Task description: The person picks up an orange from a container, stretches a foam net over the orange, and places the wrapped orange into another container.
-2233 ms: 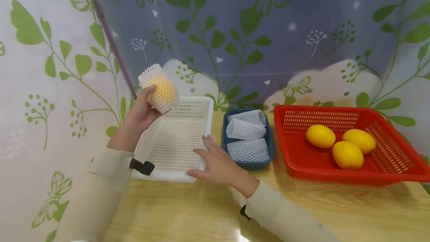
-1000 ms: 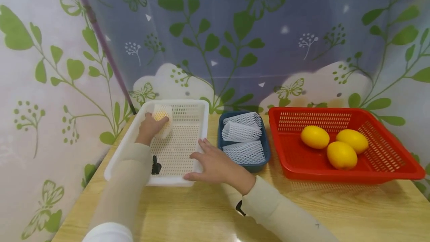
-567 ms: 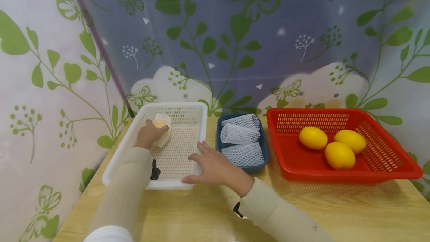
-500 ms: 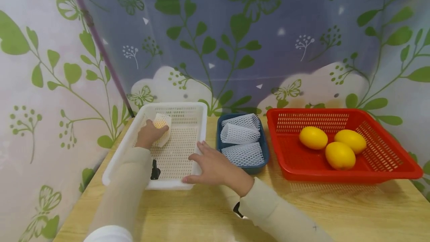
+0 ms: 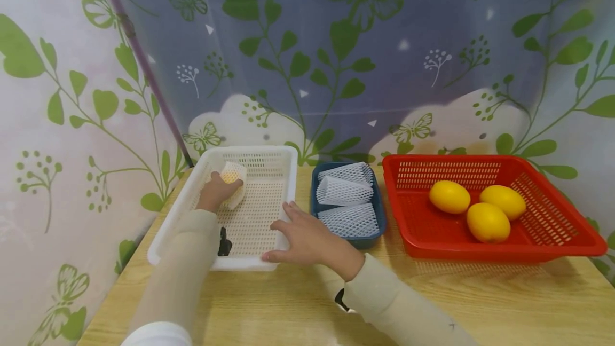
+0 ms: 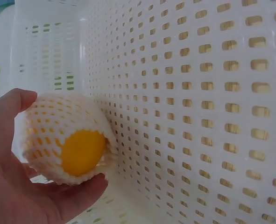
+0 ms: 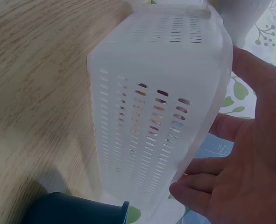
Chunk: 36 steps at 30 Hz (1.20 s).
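A yellow oval fruit in a white foam net sleeve lies in the back left part of the white basket. My left hand grips the sleeved fruit, thumb on one side and fingers on the other. In the left wrist view one end of the fruit shows bare through the sleeve's opening. My right hand rests with spread fingers on the white basket's right rim, and the right wrist view shows its fingertips along that rim.
Right of the white basket stands a small blue basket with several foam net sleeves. Farther right, a red basket holds three bare yellow fruits. All stand on a wooden table, before a leaf-patterned curtain.
My left hand has lowered the sleeved fruit from above the white basket down into it. Over the last half second it barely moves. My right hand stays at the rim throughout.
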Tool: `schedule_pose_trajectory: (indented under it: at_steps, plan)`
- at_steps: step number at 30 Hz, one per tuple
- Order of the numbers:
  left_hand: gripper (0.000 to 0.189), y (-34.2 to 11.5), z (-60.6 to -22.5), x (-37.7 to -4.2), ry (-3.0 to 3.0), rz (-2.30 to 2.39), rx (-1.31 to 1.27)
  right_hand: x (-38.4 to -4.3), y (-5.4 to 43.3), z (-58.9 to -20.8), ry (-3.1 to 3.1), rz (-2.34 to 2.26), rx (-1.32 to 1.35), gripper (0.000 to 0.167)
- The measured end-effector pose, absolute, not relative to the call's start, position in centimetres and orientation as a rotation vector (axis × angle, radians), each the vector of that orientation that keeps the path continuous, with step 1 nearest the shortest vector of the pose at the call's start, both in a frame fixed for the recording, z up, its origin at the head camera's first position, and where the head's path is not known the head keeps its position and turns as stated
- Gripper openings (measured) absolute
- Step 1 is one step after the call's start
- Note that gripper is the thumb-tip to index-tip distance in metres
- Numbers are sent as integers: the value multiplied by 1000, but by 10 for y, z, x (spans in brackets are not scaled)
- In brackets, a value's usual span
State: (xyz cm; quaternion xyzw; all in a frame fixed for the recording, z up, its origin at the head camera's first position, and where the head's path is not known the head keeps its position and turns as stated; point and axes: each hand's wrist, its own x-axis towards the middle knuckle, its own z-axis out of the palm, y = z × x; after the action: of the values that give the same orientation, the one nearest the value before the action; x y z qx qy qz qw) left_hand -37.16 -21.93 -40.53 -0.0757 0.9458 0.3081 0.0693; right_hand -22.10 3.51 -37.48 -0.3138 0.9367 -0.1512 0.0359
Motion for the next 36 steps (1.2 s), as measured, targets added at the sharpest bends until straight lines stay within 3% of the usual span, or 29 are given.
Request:
schedule_pose_trajectory:
  at_steps: [23, 36]
  plan:
    - [85, -207, -381, -369, 2824, 810, -266, -220, 35, -381, 2865, -531, -992, 61]
    - [75, -181, -310, -351, 2793, 829, -4, -216, 57, -366, 2910, -607, -980, 58]
